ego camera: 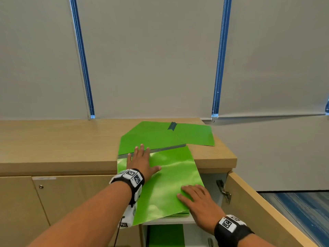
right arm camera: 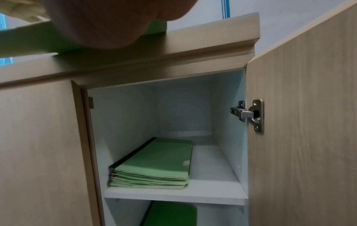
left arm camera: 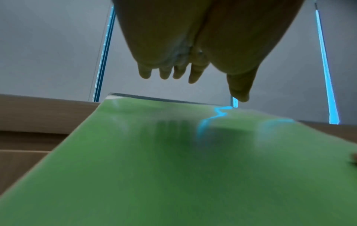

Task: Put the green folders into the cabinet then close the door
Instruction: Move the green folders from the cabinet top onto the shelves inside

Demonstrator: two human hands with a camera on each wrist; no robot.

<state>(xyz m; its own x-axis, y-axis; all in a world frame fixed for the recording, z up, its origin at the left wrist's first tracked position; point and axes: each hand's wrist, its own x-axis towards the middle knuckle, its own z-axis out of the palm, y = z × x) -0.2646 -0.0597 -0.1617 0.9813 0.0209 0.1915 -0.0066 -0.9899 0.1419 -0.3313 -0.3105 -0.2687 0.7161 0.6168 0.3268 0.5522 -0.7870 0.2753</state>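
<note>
Both forearms reach over open cabinet; green folder mid-transfer, door not yet shut.

Left hand (ego camera: 142, 162) lies flat, fingers spread, on top of the glossy green folder (ego camera: 170, 182), which tilts from the wooden table (ego camera: 71, 139) edge down toward the opening. Right hand (ego camera: 197, 200) holds the folder's lower right corner, fingers on top; thumb not seen, so grip underneath can't be confirmed. Two more folders (ego camera: 160, 134) lie on the table behind. Step in hand, by my reading: carrying one folder down to the shelf. Next move calls for lowering and levelling it, then sliding in onto the stack. Rt wrist view alone shows the upper shelf (right arm camera: 212, 194) w/ stacked folders (right arm camera: 154, 165), one more below, and the door (right arm camera: 309, 122) swung open on its hinge (right arm camera: 251, 114); head view hides most of the interior.
</note>
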